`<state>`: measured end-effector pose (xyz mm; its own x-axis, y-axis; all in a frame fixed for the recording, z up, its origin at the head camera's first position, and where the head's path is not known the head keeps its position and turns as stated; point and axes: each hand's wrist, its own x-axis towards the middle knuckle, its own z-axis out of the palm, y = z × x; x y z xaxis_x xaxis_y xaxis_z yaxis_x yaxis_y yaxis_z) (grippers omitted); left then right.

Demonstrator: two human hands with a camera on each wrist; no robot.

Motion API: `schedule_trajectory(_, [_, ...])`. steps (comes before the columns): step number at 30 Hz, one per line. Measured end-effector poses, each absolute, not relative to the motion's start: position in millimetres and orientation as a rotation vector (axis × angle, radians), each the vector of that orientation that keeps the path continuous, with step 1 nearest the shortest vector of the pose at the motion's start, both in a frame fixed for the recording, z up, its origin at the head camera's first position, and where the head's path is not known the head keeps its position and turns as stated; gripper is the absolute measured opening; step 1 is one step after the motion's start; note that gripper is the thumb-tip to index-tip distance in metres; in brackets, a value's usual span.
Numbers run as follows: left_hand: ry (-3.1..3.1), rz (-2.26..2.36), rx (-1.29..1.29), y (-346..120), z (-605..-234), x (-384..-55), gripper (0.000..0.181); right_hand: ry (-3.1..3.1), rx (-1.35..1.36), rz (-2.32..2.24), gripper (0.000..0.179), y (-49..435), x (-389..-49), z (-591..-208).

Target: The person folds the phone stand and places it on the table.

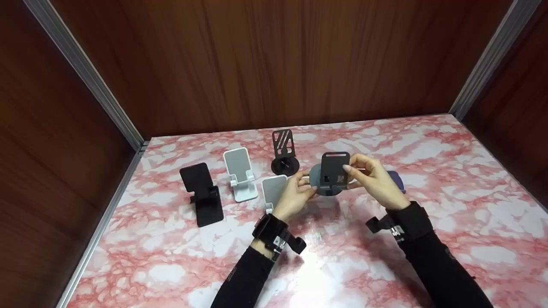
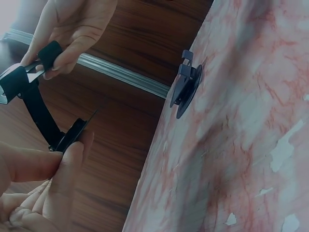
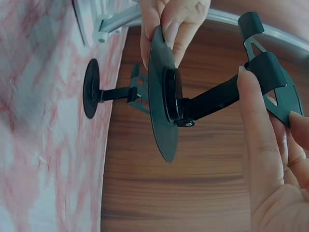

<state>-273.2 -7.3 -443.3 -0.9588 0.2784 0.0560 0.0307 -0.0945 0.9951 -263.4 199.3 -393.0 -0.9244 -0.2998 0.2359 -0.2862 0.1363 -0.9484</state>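
Both hands hold a dark grey phone stand up off the marbled table. My left hand pinches the rim of its round base, thumb on one face and fingers on the other. The right hand grips the back plate by its side, its thumb on the plate's face. In the right wrist view, a hinged arm joins base and plate, and two curved hooks stick out from the plate's lower end. Left of the left hand, partly hidden by it, is a white phone stand.
To the left stand a black phone stand and another white one. A black stand with a slotted back is farther back. A purple-blue stand sits behind the right hand. Wooden panels enclose the table.
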Motion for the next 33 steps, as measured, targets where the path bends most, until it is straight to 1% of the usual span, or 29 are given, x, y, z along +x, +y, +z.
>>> schedule_trajectory(4, [1.999,2.202,0.373,-8.2,-442.7,-273.6,0.042,2.329,-0.567,-2.007,0.022,198.7,-262.2,-391.7])
schedule_trajectory(16, [2.035,2.258,0.449,-8.7,-441.6,-272.2,0.039,2.241,-0.553,-2.052,0.017,199.9,-261.0,-390.2])
schedule_trajectory(22, [2.083,2.259,0.495,-9.0,-440.2,-270.8,0.038,2.228,-0.589,-1.993,0.02,205.9,-260.5,-388.0])
schedule_trajectory(25, [2.097,2.253,0.493,-9.3,-434.1,-268.8,0.038,2.186,-0.637,-1.968,0.02,210.2,-261.1,-387.1])
schedule_trajectory(30, [2.254,2.197,0.541,-10.7,-415.5,-258.0,0.035,1.963,-0.678,-2.025,0.012,215.2,-264.2,-388.5])
schedule_trajectory(33, [2.365,2.156,0.59,-11.4,-407.6,-250.8,0.034,1.83,-0.699,-2.051,0.012,217.0,-265.1,-389.7])
